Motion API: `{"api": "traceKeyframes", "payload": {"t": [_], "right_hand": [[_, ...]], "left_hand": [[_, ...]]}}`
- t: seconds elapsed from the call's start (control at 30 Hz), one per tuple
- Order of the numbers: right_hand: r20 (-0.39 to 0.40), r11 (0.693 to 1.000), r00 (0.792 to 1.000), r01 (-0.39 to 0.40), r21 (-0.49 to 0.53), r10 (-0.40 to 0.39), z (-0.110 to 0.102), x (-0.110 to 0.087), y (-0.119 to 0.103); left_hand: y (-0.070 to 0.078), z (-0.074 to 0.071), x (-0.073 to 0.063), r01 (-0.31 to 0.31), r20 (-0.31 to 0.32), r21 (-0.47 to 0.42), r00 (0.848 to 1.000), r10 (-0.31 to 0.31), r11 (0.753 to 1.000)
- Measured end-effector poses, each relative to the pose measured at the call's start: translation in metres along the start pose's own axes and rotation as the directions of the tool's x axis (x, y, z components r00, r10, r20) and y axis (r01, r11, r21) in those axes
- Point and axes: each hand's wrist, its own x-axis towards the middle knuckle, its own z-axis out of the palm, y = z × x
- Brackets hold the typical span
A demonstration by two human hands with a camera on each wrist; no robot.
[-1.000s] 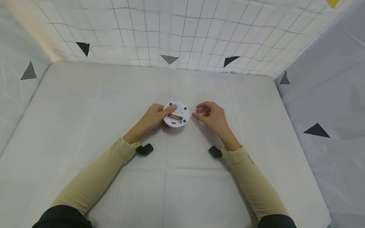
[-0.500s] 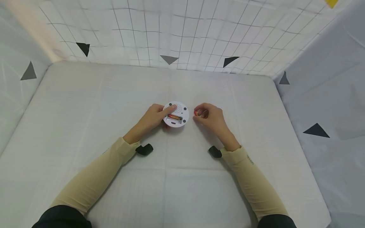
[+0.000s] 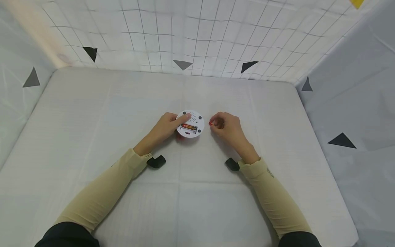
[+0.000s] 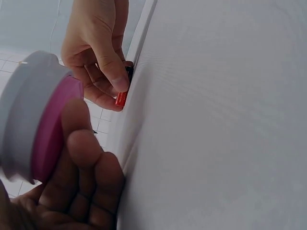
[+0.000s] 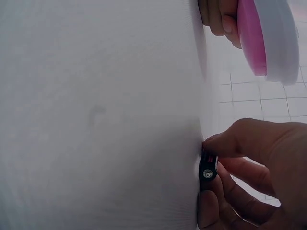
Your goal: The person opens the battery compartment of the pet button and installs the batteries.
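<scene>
White surface point(image 3: 179, 212) spans the view, w/ a gridded wall point(image 3: 191, 37) at its far edge. Tan sleeves point(image 3: 105, 192) reach in from the near side, L & R. L hand point(image 3: 166, 124), thumb on top & fingers curled below, grips a round device point(image 3: 200, 124) over the surface, closer to the far edge than the near, approx. midway btwn side edges. R hand point(image 3: 229, 127), closer to the surface's R edge, has curled fingers & pinches a loose battery point(image 5: 208, 171), red & black, just above or on the surface; contact can't be told. The device, white w/ a pink part point(image 4: 50, 127), has its perforated face up; a fitted battery point(image 3: 189, 127) lies in its slot.
</scene>
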Motion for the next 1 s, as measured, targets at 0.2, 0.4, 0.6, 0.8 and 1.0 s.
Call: {"api": "traceKeyframes", "payload": {"t": [0.2, 0.4, 0.6, 0.8, 1.0], "right_hand": [[0.018, 0.997, 0.998, 0.062, -0.037, -0.062, -0.0002, 0.0012, 0.0], [0.016, 0.995, 0.996, 0.086, -0.044, -0.086, 0.0004, 0.0009, -0.0016], [0.001, 0.995, 0.995, 0.099, 0.003, -0.099, 0.0003, 0.0, -0.0033], [-0.015, 0.997, 0.997, 0.071, 0.035, -0.07, -0.0008, -0.0013, -0.0064], [-0.035, 0.994, 0.998, 0.062, 0.086, -0.059, -0.0038, -0.0011, -0.0088]], "left_hand": [[-0.0003, -0.0001, -0.0004, -0.012, -0.007, 0.002, 1.0, 0.012, 1.0], [0.0004, 0.0, -0.0007, -0.007, -0.014, 0.003, 1.0, 0.007, 1.0], [0.0019, 0.0002, -0.0018, 0.003, -0.009, 0.012, 1.0, -0.003, 1.0], [0.0006, 0.0004, -0.0012, 0.006, -0.012, 0.01, 1.0, -0.006, 1.0], [0.0, 0.0004, -0.0007, 0.005, -0.011, 0.013, 1.0, -0.005, 1.0]]}}
